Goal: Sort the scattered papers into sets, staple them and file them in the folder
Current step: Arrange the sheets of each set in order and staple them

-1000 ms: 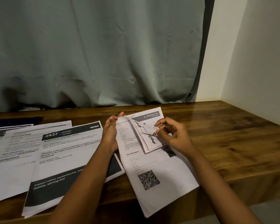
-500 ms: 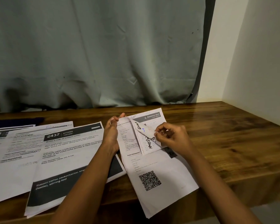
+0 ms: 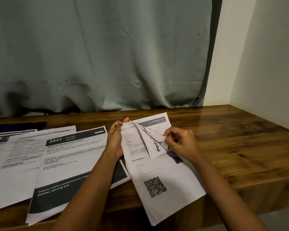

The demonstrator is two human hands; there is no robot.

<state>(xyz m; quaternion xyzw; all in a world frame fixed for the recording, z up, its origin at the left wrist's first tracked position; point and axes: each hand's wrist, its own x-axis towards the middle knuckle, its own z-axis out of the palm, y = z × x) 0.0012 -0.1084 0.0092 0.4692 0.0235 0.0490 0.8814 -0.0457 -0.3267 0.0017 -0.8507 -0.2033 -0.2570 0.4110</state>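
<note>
A set of white printed sheets with a QR code lies at the table's front, its lower end hanging over the edge. My left hand pinches the set's top left corner. My right hand pinches the folded-over upper sheets, which show handwriting on their back. Left of my arms lies a sheet headed "2437 KITCHEN" on top of other sheets. More printed papers spread out toward the left edge of view. No stapler is in view.
The wooden table stretches bare to the right, ending at a white wall. A grey curtain hangs behind the table. A dark blue flat thing, perhaps the folder, lies at the back left, partly under the papers.
My right hand has kept working the folded-over sheets, which now lie slightly further to the right. My left hand has stayed on the top left corner.
</note>
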